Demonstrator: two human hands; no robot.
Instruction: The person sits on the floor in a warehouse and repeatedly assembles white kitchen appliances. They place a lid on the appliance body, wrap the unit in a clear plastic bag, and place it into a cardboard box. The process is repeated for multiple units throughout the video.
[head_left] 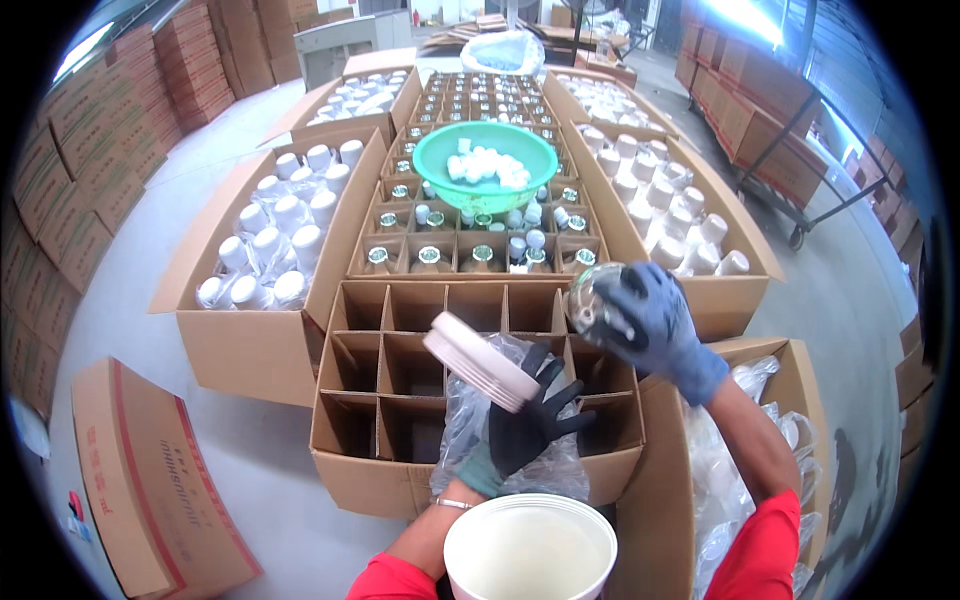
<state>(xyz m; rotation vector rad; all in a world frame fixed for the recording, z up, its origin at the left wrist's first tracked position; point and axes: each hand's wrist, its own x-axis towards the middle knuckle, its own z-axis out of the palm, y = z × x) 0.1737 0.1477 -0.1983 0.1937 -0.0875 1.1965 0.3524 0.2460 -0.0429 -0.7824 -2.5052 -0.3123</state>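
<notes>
My left hand (pixel 525 425), in a black glove with a green cuff, holds a pale pinkish ribbed lid (pixel 480 362), tilted in the air. Its other fingers are spread, and a clear plastic bag (pixel 465 425) lies under the hand. My right hand (pixel 650 315), in a blue-grey glove, is wrapped round a shiny glass bottle (pixel 583 305), mostly hidden by the fingers. Both hands are over an open carton with cardboard dividers (pixel 410 375), whose visible cells hold nothing. Nearest me stands a white round tub (pixel 530 550), its pale inside showing.
Beyond the carton, divided boxes hold glass bottles (pixel 482 258). A green basin (pixel 430 165) with small white caps (pixel 490 165) sits on them. Cartons of white cup-shaped pieces (pixel 290 215) flank both sides. A bag-filled box (pixel 800 390) is at right; a folded carton (pixel 160 480) lies left.
</notes>
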